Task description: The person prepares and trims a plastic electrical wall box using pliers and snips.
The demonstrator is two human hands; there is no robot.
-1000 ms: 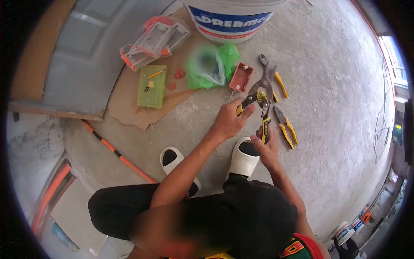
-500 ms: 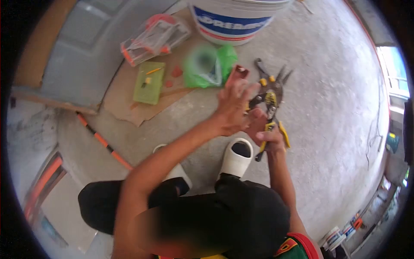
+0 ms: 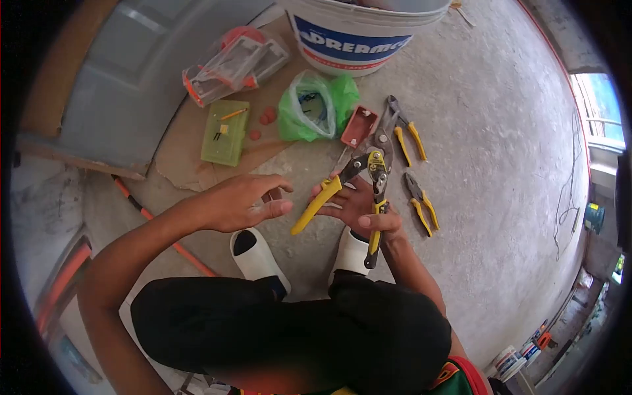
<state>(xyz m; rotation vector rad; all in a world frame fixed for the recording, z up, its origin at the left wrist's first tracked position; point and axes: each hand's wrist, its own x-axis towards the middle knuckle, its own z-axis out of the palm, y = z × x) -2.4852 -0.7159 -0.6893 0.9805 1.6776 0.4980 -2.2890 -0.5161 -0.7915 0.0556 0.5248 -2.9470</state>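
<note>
My right hand [image 3: 368, 214] holds a pair of aviation snips [image 3: 376, 171] with yellow handles, the thumb pressed on one handle. The handles stand wide apart, and the dark jaws point away from me. My left hand [image 3: 247, 203] is off to the left of the snips, fingers loosely bent and apart from the thumb, with nothing visible in it. Just beyond the snips a small red rectangular box [image 3: 360, 126] lies on the floor. To their right are cutting pliers [image 3: 409, 131] and combination pliers [image 3: 422, 205], both yellow-handled.
A white bucket [image 3: 355, 46] stands at the back. On cardboard [image 3: 181, 155] lie a green plastic case [image 3: 226, 135] with a pencil on it, red round pieces [image 3: 267, 116], and clear orange-edged packaging [image 3: 234, 69]. A green bag [image 3: 309, 108] sits beside them. An orange-black pole [image 3: 164, 234] lies left.
My left hand has drawn back to the left, away from the snips and the red box. In my right hand the snips have shifted left, and both pliers on the floor now show.
</note>
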